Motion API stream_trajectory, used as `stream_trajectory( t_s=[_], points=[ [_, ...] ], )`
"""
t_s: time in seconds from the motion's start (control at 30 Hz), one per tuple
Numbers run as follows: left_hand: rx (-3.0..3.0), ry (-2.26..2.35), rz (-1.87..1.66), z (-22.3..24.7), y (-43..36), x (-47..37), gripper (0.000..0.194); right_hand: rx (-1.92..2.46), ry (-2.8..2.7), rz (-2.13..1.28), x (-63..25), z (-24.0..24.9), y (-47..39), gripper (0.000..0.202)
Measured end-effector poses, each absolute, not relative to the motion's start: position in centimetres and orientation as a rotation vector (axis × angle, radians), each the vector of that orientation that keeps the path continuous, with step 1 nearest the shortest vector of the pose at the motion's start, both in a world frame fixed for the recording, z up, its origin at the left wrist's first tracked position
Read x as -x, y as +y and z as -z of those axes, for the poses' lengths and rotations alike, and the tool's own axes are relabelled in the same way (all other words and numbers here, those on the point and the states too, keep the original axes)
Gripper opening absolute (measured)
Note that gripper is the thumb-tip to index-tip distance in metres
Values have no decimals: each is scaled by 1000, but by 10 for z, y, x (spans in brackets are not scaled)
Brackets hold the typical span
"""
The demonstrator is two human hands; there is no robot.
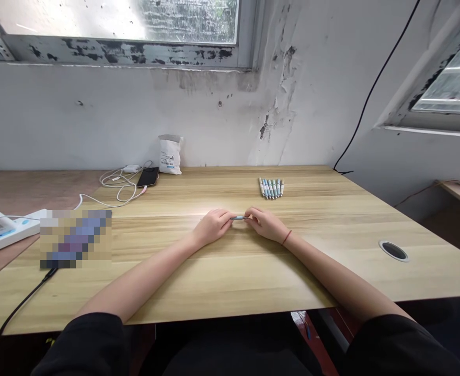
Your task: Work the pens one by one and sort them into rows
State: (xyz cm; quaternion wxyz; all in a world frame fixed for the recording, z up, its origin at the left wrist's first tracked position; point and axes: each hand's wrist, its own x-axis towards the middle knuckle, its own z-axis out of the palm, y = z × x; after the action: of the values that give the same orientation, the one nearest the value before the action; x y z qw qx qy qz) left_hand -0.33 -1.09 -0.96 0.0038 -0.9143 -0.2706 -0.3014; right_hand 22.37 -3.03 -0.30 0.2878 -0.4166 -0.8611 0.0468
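A light blue pen (238, 218) lies sideways between my two hands, just over the middle of the wooden desk (230, 282). My left hand (214, 225) is closed around its left end, which the fingers hide. At the other end, the fingertips of my right hand (267, 223) pinch the pen's tip; a red string circles that wrist. Beyond the right hand, several pens (271, 188) in blue, green and pale colours lie side by side in a row.
At the back stand a white pouch (170, 154) and a black phone (148, 177) with a coiled white cable (125, 192). A blurred-out device (77, 239) and a power strip (14, 230) are at left. A round cable hole (393, 250) sits at right.
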Motion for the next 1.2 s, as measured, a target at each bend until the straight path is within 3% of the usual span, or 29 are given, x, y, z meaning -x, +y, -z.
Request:
stream_trajectory(
  t_s=[1.2],
  points=[
    [2894, -850, 896, 8, -13, 3, 22, 1136, -2427, 86, -220, 4, -34, 24]
  ],
)
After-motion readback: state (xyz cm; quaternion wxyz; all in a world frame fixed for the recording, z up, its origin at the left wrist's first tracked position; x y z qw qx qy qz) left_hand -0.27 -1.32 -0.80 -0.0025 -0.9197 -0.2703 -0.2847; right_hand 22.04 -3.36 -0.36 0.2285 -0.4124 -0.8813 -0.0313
